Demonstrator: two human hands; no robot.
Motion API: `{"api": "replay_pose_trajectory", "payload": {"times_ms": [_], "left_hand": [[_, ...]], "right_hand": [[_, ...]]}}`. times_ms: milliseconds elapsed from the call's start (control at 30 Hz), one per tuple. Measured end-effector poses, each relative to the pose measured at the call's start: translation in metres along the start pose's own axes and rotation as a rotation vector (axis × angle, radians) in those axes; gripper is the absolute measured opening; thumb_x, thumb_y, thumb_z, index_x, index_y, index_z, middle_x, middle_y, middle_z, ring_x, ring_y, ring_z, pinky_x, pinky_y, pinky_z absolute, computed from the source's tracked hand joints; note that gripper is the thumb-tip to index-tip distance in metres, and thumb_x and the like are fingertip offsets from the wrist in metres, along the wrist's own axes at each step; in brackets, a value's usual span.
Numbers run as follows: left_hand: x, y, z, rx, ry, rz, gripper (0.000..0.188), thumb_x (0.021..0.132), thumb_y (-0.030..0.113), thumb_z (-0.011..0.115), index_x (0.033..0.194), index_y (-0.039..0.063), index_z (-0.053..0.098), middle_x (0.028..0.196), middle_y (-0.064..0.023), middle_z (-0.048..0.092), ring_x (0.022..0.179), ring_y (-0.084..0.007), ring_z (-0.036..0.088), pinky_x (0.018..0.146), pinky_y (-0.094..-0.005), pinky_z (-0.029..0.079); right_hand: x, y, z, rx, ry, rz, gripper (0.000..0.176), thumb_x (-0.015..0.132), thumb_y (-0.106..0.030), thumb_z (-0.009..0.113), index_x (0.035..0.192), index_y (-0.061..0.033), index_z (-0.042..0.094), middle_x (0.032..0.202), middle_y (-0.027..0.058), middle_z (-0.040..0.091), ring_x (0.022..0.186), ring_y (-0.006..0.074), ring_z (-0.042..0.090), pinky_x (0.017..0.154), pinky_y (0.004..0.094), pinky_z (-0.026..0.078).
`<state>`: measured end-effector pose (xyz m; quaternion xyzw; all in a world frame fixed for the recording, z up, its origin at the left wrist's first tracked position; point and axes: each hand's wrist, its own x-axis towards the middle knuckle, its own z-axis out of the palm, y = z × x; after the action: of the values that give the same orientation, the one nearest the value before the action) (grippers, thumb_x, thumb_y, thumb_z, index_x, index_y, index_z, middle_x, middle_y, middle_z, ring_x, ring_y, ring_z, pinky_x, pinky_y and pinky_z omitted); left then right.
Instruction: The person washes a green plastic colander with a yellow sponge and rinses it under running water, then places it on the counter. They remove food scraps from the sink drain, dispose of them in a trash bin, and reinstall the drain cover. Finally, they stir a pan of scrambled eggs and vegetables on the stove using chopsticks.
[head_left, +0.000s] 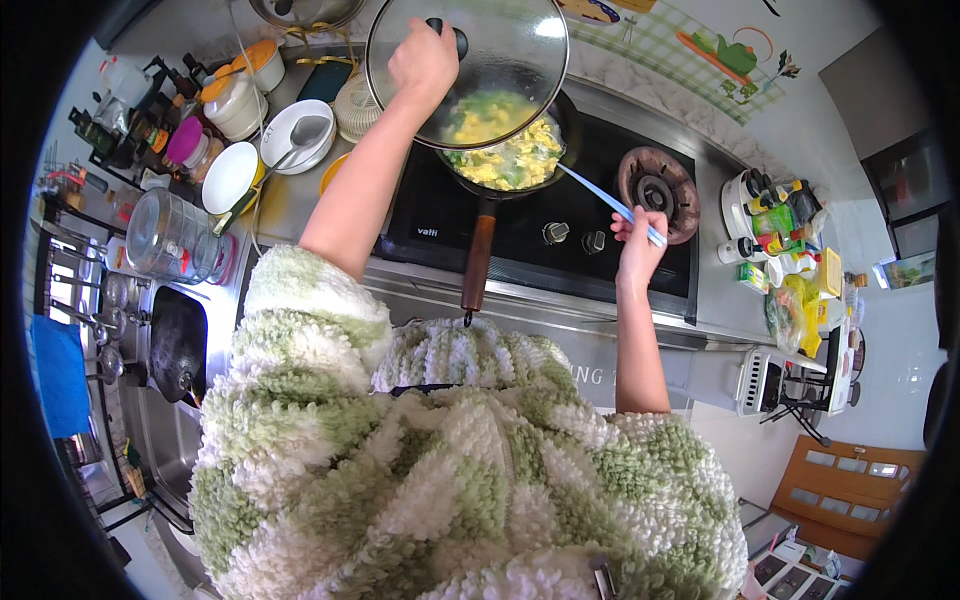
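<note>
My left hand (424, 61) grips the black knob of a glass pan lid (517, 45), which is raised over the back of a frying pan and covers part of it from view. Scrambled egg with green pieces (525, 159) lies in the pan, seen partly through the glass. The pan's wooden handle (480, 255) points towards me, and neither hand touches it. In my right hand (641, 240) are light-blue chopsticks (596, 191), their tips at the pan's right rim by the egg.
The pan stands on the left side of a black gas hob (510, 240); an uncovered burner (658, 193) is at its right. Left of the hob are a white bowl (319, 154) holding a ladle, a yellow-sided bowl (231, 178) and a lidded white pot (232, 112). Bottles and packets crowd the right counter.
</note>
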<state>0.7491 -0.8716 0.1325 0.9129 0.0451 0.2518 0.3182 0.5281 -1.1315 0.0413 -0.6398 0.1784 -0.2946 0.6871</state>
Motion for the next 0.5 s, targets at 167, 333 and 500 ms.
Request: {"api": "replay_pose_trajectory", "payload": {"times_ms": [167,333,500], "left_hand": [[0.003,-0.034,0.002,-0.143,0.067,-0.117,0.045,0.088,0.037,0.045,0.1,-0.007,0.046,0.084,-0.028,0.061,0.084,-0.0423,0.06,0.077,-0.0458,0.046],[0.006,-0.068,0.007,-0.259,0.256,-0.146,0.044,0.089,0.036,0.045,0.091,-0.008,0.049,0.076,-0.0241,0.062,0.072,-0.0394,0.061,0.07,-0.0435,0.047],[0.003,-0.102,-0.005,-0.924,0.09,-0.288,0.036,0.093,0.032,0.043,0.085,-0.003,0.043,0.056,-0.0086,0.053,0.043,-0.0159,0.052,0.042,-0.028,0.04]], "right_hand": [[0.019,0.014,0.035,-0.219,-0.028,-0.114,0.024,0.092,-0.018,0.05,0.073,-0.0055,0.044,0.06,0.004,0.056,0.053,0.0068,0.05,0.049,0.0216,0.038],[0.036,0.016,0.052,-0.471,0.039,-0.232,0.029,0.092,-0.022,0.05,0.071,-0.0024,0.044,0.057,0.0062,0.055,0.051,0.013,0.051,0.05,0.0284,0.039],[0.056,0.027,0.067,-0.655,0.042,-0.323,0.028,0.09,-0.024,0.052,0.073,-0.0023,0.046,0.057,0.0116,0.055,0.052,0.026,0.055,0.052,0.0366,0.041]]}}
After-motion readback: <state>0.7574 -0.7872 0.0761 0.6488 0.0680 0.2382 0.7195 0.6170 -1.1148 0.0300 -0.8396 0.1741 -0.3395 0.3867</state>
